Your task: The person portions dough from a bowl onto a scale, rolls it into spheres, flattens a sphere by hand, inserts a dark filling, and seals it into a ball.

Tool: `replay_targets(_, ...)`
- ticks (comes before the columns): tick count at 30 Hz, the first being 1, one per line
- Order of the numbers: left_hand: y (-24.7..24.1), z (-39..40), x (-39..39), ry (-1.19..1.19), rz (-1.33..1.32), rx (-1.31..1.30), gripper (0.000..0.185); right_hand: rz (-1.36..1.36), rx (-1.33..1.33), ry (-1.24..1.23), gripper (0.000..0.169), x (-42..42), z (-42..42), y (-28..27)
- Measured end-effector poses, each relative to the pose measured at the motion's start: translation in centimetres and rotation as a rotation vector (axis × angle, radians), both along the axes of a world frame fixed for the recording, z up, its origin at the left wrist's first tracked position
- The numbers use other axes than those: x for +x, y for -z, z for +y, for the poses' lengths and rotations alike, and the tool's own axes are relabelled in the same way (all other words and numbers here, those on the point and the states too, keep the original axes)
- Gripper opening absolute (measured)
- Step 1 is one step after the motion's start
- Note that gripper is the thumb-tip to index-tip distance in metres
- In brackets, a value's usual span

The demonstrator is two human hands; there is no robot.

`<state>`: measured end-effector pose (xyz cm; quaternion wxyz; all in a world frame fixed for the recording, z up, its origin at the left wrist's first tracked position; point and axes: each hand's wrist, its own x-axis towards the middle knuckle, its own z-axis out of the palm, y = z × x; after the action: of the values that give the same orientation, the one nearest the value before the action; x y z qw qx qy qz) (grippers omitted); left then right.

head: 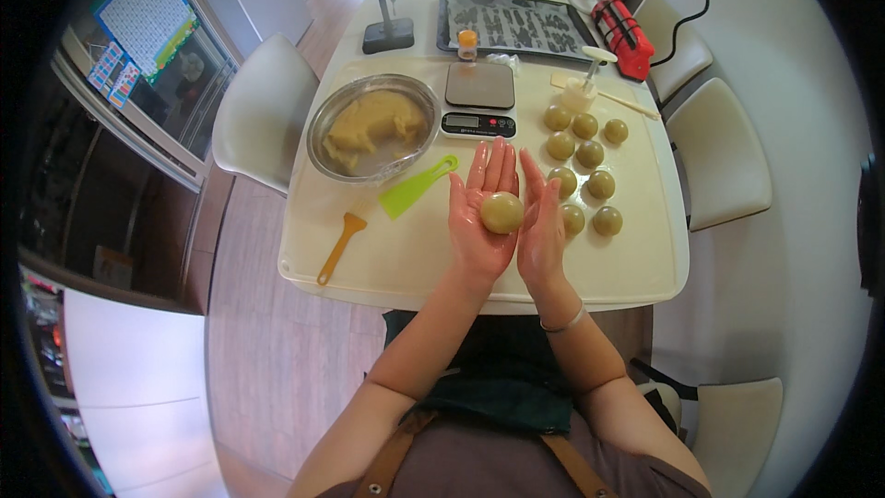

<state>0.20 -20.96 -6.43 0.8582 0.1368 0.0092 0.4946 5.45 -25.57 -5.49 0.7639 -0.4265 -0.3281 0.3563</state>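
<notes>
A smooth, round ball of yellowish-green dough (502, 213) rests on the upturned palm of my left hand (484, 218), whose fingers are extended. My right hand (543, 228) stands on edge beside it, its side against the left hand and its palm towards the ball. Both hands look shiny and wet. Several similar dough balls (608, 220) lie on the mat to the right, some partly behind my right hand. A metal bowl (314, 145) at the left holds a large mass of dough (377, 121). A digital kitchen scale (480, 86) stands beyond my hands.
A green plastic scraper (418, 187) and an orange-handled brush (340, 249) lie left of my hands. Farther back are a lined baking tray (442, 24), an orange-lidded jar (467, 45), a phone stand (388, 36), a plunger-type mould (579, 93) and a red case (624, 34). Chairs flank the table.
</notes>
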Motion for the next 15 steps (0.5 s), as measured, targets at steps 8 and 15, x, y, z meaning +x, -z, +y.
replay_targets(8,0.7,0.5,0.2,-0.34,0.174,0.384,0.068,0.746,-0.061,-0.321,0.066,0.5,-0.6,1.5)
replay_targets(15,1.4,-1.7,-0.4,-0.421,0.66,0.649,0.066,0.73,-0.18,-0.201,0.06,1.1,0.1,2.0)
